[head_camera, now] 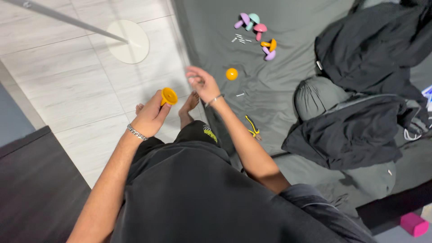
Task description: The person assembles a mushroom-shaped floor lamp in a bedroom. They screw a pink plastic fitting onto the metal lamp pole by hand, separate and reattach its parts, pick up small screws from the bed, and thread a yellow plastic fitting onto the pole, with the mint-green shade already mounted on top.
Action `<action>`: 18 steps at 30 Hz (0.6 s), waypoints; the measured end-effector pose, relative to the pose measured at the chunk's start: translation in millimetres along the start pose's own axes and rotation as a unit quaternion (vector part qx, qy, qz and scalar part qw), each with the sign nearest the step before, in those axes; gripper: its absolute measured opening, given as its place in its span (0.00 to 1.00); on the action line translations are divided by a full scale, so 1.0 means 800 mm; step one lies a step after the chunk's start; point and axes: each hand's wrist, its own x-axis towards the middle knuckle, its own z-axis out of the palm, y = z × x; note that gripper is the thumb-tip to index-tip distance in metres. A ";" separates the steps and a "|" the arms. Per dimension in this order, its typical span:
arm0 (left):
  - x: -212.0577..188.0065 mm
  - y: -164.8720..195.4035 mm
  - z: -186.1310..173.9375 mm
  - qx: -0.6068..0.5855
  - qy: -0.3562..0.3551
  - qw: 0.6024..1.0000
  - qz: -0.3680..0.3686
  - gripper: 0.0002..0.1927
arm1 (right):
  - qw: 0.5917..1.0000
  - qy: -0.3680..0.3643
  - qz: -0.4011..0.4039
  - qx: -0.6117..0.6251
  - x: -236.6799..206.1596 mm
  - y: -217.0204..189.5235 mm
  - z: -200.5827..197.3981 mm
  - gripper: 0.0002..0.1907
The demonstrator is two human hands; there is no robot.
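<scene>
My left hand (150, 118) is closed around a small yellow funnel-shaped plastic piece (169, 96), held up over my lap. My right hand (202, 83) is raised with its fingers loosely spread and nothing visible in it, near the edge of a grey bedsheet (279, 90). An orange ball-shaped piece (231, 74) lies on the sheet just right of that hand. Further off on the sheet lie several mushroom-shaped toys in pink, teal, purple and orange (257, 30), with small silvery screws (240, 39) beside them.
A yellow-handled tool (252, 127) lies on the sheet by my right forearm. Dark clothes (369, 58) and a grey pillow (317, 96) are piled on the right. A white round lamp base (128, 41) stands on the pale tile floor. A pink block (414, 224) sits bottom right.
</scene>
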 end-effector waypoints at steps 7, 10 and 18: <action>-0.034 -0.028 -0.063 0.003 0.150 0.956 0.253 0.13 | 0.985 -0.157 0.020 0.064 -0.044 -0.108 0.097 0.23; -0.055 -0.044 -0.099 -0.029 0.188 0.946 0.263 0.10 | 0.988 -0.146 -0.056 0.009 -0.034 -0.139 0.151 0.21; -0.136 -0.083 -0.220 0.015 0.268 0.909 0.319 0.17 | 0.989 -0.120 -0.036 0.073 -0.025 -0.171 0.283 0.14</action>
